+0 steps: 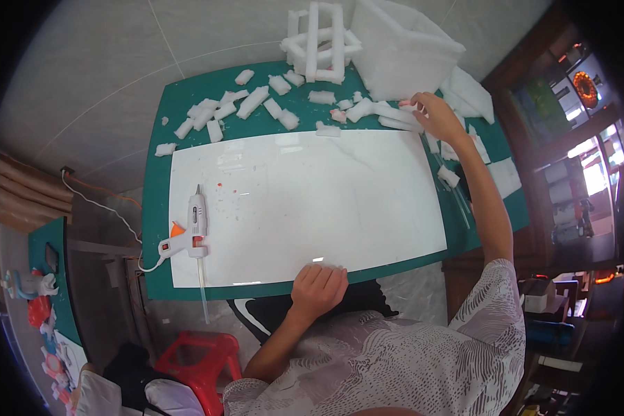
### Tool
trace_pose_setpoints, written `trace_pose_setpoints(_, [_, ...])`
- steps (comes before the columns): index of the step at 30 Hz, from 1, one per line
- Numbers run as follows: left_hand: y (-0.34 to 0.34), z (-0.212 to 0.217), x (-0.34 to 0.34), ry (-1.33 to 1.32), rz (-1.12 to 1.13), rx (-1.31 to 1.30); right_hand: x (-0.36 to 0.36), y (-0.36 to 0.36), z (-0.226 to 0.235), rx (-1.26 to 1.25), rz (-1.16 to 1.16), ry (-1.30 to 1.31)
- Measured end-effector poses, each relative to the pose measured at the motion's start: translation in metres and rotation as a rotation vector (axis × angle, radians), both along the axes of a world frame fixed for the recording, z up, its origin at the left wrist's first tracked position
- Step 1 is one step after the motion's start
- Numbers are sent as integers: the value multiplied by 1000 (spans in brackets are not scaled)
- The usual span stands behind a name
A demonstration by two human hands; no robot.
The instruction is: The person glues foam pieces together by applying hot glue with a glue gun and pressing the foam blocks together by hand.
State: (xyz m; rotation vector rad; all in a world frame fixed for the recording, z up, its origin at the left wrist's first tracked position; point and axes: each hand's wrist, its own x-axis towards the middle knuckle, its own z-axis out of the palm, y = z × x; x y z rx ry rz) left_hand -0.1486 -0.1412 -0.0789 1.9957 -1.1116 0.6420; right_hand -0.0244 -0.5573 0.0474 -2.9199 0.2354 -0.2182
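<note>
My right hand [435,115] reaches to the far right of the table, fingers bent and slightly apart over a pile of white foam strips [400,119]. A small pinkish bit [404,103] shows at its fingertips; whether they touch it I cannot tell. My left hand [317,288] rests at the table's near edge with its fingers curled together and nothing visible in them. On the left of the white board [312,201] lies a white glue gun [197,218] with an orange trigger, its nozzle pointing away from me and a clear glue stick out of its back.
Behind the loose foam pieces [252,102] stand a white foam frame [320,45] and a large white foam box [402,52]. Clear glue sticks [457,201] lie on the green table mat [158,229] at right. A red stool [201,364] stands at lower left.
</note>
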Motion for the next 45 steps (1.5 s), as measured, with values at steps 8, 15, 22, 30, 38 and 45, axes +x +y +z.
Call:
trace_pose_setpoints(8, [3,4,1,-11,-93,-13,9,-12,-55,-382,99,62])
trace_pose_setpoints(15, [1,5,1,14,-126,-46,0,-14,5,-175,27,80])
trace_pose_setpoints(22, [2,5,1,14,-106,3,-16,-21,112,-148,78,-221])
trace_pose_setpoints(30, [0,5,1,28,-104,48,-22,-42,59,211,51,-110])
trace_pose_setpoints(38, [-6,10,1,54,-71,42,-7,-106,-29,6,-143,57])
trace_pose_setpoints(45, [-9,8,-1,39,21,109,12,-105,-52,-96,-161,61])
